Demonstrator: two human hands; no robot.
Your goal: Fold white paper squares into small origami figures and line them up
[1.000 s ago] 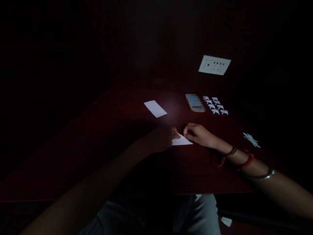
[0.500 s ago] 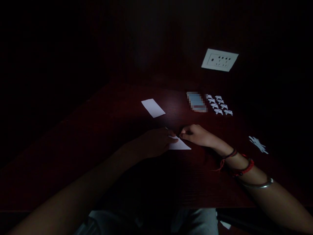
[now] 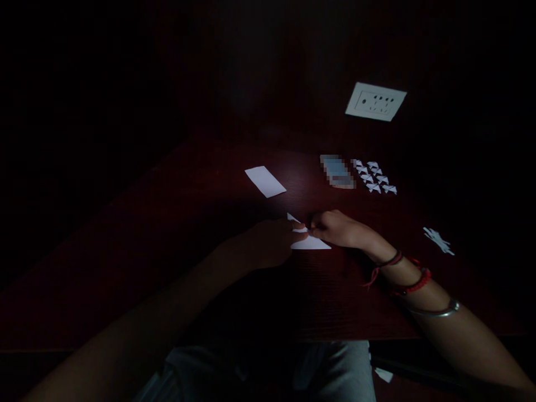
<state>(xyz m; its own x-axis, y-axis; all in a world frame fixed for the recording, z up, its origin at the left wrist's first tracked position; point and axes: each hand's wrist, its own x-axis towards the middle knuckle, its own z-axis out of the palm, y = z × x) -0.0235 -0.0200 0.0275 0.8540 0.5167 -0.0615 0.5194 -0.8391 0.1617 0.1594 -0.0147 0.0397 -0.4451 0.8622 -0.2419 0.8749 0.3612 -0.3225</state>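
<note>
The scene is very dark. A small white paper piece (image 3: 310, 243) lies on a dark red table (image 3: 188, 223), partly folded into a triangle. My left hand (image 3: 268, 243) presses on its left side with curled fingers. My right hand (image 3: 335, 229) pinches the paper's upper corner, which stands a little off the table. Thread bands and a metal bangle ring my right wrist.
A flat white paper rectangle (image 3: 265, 181) lies farther back. A blurred card-like object (image 3: 337, 172) sits beside rows of several small folded paper pieces (image 3: 374, 177). More folded bits (image 3: 438, 240) lie at the right. A white wall socket (image 3: 376, 101) is behind the table.
A corner of the paper has come up between my hands. My right hand has shifted slightly left and closed on it. The view has drifted a little.
</note>
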